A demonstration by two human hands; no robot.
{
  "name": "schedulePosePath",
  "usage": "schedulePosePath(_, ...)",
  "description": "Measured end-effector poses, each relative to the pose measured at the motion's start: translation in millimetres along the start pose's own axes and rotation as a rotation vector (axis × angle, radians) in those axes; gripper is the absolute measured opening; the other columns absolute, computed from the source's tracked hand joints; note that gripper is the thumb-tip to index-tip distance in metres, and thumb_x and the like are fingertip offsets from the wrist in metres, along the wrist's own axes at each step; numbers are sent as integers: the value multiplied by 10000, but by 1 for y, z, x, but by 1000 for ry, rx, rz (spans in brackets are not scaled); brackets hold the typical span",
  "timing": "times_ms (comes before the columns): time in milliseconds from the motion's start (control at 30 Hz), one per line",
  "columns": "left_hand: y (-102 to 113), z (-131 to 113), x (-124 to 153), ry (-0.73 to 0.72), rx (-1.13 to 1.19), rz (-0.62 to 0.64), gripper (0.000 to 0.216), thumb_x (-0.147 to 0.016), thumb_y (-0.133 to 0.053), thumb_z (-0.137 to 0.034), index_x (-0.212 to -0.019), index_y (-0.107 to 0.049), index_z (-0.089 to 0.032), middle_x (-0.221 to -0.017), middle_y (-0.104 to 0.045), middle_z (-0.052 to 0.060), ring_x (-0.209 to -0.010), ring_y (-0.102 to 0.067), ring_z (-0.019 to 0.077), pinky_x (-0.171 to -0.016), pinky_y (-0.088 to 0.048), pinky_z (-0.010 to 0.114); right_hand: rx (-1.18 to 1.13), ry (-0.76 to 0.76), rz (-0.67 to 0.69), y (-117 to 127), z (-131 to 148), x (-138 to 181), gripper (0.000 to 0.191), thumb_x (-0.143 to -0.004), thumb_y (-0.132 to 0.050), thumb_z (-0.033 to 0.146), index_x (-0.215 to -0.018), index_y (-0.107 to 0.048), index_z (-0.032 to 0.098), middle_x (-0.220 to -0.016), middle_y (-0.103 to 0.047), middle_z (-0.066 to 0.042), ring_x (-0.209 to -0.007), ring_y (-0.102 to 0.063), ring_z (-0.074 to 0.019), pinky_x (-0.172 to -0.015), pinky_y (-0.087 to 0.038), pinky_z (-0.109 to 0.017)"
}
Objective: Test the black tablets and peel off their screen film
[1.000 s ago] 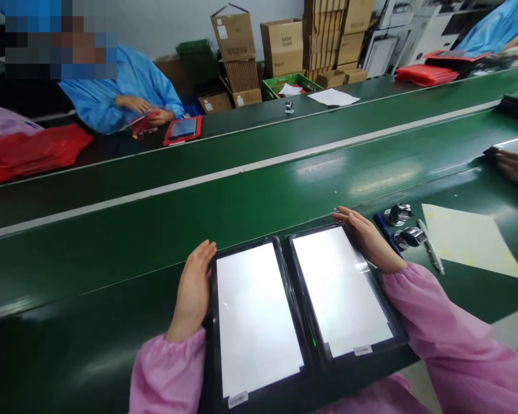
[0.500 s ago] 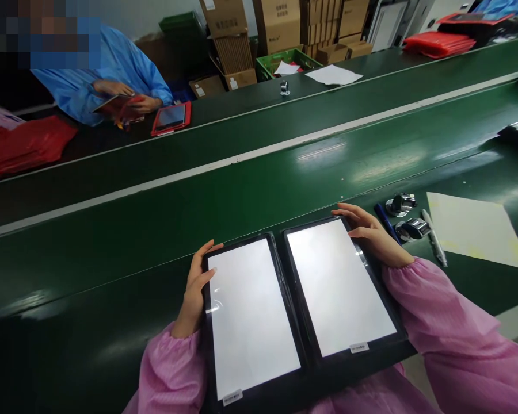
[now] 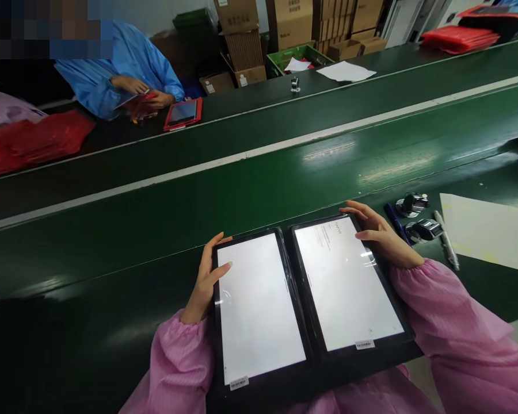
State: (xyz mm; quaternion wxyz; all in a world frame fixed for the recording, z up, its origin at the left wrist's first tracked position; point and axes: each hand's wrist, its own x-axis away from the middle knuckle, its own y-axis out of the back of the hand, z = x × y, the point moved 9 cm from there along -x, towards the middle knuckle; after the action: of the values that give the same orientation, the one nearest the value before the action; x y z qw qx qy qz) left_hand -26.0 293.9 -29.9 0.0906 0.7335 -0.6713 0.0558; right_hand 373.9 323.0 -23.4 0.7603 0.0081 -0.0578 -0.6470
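Observation:
Two black tablets with lit white screens lie side by side on the green bench in front of me. My left hand (image 3: pixel 206 279) grips the left edge of the left tablet (image 3: pixel 259 307), thumb over the bezel. My right hand (image 3: pixel 377 233) grips the far right corner of the right tablet (image 3: pixel 349 284), whose screen shows faint text near the top. Both my sleeves are pink.
Right of my right hand lie a blue pen (image 3: pixel 396 221), two shiny metal pieces (image 3: pixel 421 217), a white pen (image 3: pixel 447 247) and a paper sheet (image 3: pixel 487 230). A green conveyor belt (image 3: pixel 259 178) runs across. Beyond it a person in blue (image 3: pixel 121 72) handles a red-cased tablet (image 3: pixel 183 113); cardboard boxes are stacked behind.
Both hands went from lying flat beside the tablets to curling their fingers around the edges. Faint text has appeared on the right screen. The view tilted down slightly.

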Motion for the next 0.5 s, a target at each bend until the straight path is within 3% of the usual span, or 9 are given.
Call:
schedulePosePath(233, -4, 0, 0, -11, -25, 67, 853, -736, -807, -460, -1497, -468, -274, -1537, -548, 119, -1290, -633, 353, -968, -586, 416, 72, 22, 20, -4, 4, -1, 753, -774, -757, 360, -1489, -520, 344, -1539, -593, -52, -1474, -497, -311, -1204, -430, -503)
schedulePosePath(400, -4, -2, -1, -52, -25, 88, 860, -762, -748, -475, -1530, -424, -264, -1531, -541, 132, -1317, -609, 357, -1029, -555, 456, 300, 131, 12, -8, 13, 2, 849, -778, -840, 516, -1529, -486, 337, -1647, -477, -71, -1549, -395, -349, -1286, -305, -566)
schedulePosePath(500, -4, -5, -1, -55, -87, 81, 929, -725, -769, -486, -1547, -399, -265, -1556, -502, 141, -1372, -561, 374, -1094, -515, 501, 417, 177, -3, -8, 11, 2, 892, -787, -838, 574, -1555, -465, 313, -1644, -474, -94, -1554, -386, -364, -1285, -310, -568)
